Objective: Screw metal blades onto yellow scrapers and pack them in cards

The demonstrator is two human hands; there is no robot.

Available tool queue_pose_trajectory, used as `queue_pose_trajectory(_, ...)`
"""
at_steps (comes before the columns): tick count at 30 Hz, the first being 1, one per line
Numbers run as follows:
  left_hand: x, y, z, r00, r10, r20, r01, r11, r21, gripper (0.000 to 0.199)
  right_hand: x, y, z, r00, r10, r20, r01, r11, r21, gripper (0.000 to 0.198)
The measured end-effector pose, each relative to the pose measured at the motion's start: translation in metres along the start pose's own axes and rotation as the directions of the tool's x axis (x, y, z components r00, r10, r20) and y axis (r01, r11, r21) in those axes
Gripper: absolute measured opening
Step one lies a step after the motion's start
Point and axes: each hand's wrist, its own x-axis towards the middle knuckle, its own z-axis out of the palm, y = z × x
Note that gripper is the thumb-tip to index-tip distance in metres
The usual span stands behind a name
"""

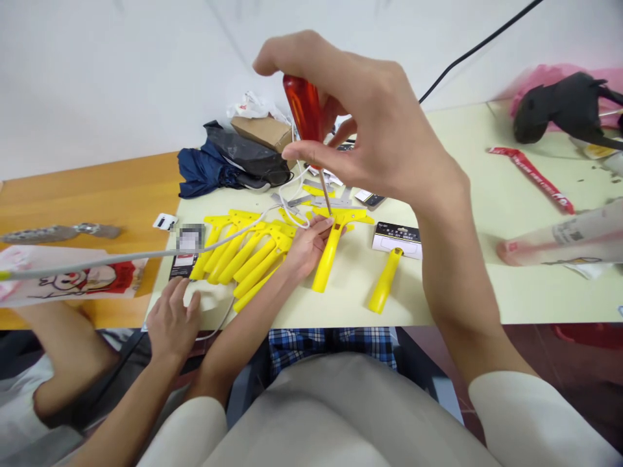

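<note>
In my right hand [370, 123] is a screwdriver [304, 107] with a clear red handle. It leans slightly off upright, between my thumb and curled fingers, with the index finger raised over its end. Its thin shaft runs down to the head of a yellow T-shaped scraper [327, 259], where the tip meets the area of a screw. Beside that head my left hand [311, 245] holds the scraper from the left, fingers partly hidden under it. Several similar yellow scrapers [248, 253] lie in a row to its left. Another yellow handle [386, 282] lies to the right on a packaged card [396, 239].
A co-worker's hand [172, 318] rests at the table's left front. A grey cable [146, 256] crosses the view. Behind are a dark blue umbrella [207, 165], a cardboard box [263, 130] and grey flat pieces [333, 200]. A red wrapper [535, 178] and plastic cup [559, 237] are right.
</note>
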Motion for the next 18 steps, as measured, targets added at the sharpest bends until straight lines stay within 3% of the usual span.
queue_pose_trajectory(4,-0.010,0.005,-0.017,0.997,0.040,0.068,-0.041,0.999,0.003,0.080,-0.001,0.000,0.001,0.999,-0.002,0.049,0.000,0.999,0.042,0.052)
queue_pose_trajectory(7,-0.016,0.009,-0.024,0.992,0.048,0.114,-0.050,0.999,0.018,0.085,-0.002,0.000,0.002,0.999,0.031,0.015,-0.031,0.999,0.024,0.046)
queue_pose_trajectory(18,-0.026,0.020,-0.027,0.990,0.027,0.142,-0.015,0.996,-0.085,0.082,-0.002,-0.004,0.001,0.998,0.025,0.054,-0.027,0.999,0.036,0.050)
